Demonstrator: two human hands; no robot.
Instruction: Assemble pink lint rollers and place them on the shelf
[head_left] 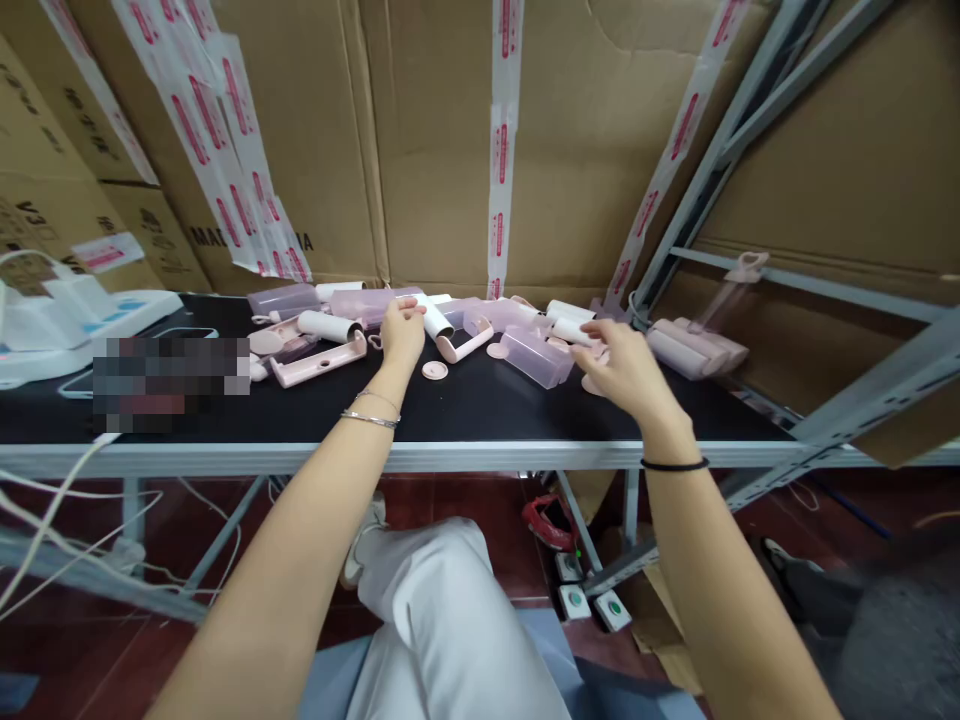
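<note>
My left hand (403,335) has its fingers closed at the upper end of a white tube (436,318), which is tilted with its dark open end toward me. My right hand (622,362) is at the right of the pile, thumb and fingers apart, fingertips beside another white tube (571,331). Below that tube lies a clear purple case (534,357). A pale pink bracket-shaped frame (469,344) rests between the hands, and a small round pink disc (435,370) lies in front of it. Left of my left hand are a longer pink frame (319,362) and a white tube (328,326).
Several pink cylinders (686,348) stand against the metal shelf post at right. On the left are a white power strip (90,335) with plugs and a pixelated patch on the black tabletop (480,415). Cardboard (435,150) walls the back. Green-button switches (576,601) sit below.
</note>
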